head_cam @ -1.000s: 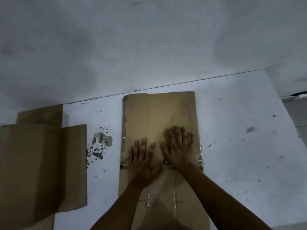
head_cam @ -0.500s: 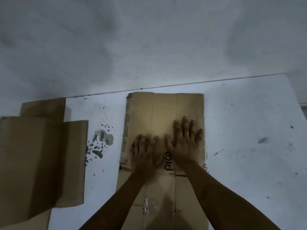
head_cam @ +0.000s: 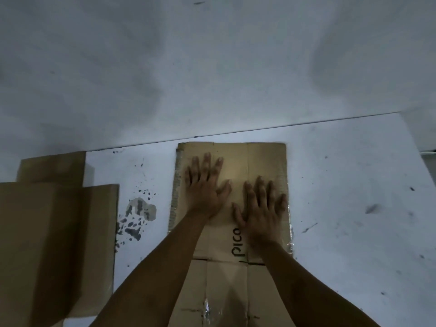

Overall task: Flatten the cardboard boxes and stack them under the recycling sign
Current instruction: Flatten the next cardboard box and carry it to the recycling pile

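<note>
Both hands are lying flat, palms down and fingers spread, on the flattened box [head_cam: 232,232] at centre frame. Neither is gripping anything. The left hand [head_cam: 204,185] is pressing high on the panel's left half, fingertips nearing the far edge. The right hand [head_cam: 262,208] is sitting lower and to the right, thumb just beside the black lettering [head_cam: 236,241] reading "pico". The hands are close together but not touching.

The flattened box is lying on the white floor [head_cam: 354,197], its far edge almost meeting the wall [head_cam: 212,67] along the line in mid frame. Strips of clear tape [head_cam: 207,310] are glinting near the bottom edge. At lower left a second cardboard piece [head_cam: 54,244] is sitting well apart, a patch of chipped paint [head_cam: 139,213] between the two. No recycling sign is showing.

Step in hand, as I judge it: pressing the creases down so the board is staying flat. Next move probably calls for lifting by an edge with both hands and carrying to the sign, wherever that is; the board could spring back up along its folds.

Against half a second ago: the left hand is sitting much further up the panel, ahead of the right rather than behind it, and more of the lettering is showing. The box itself appears unmoved.
</note>
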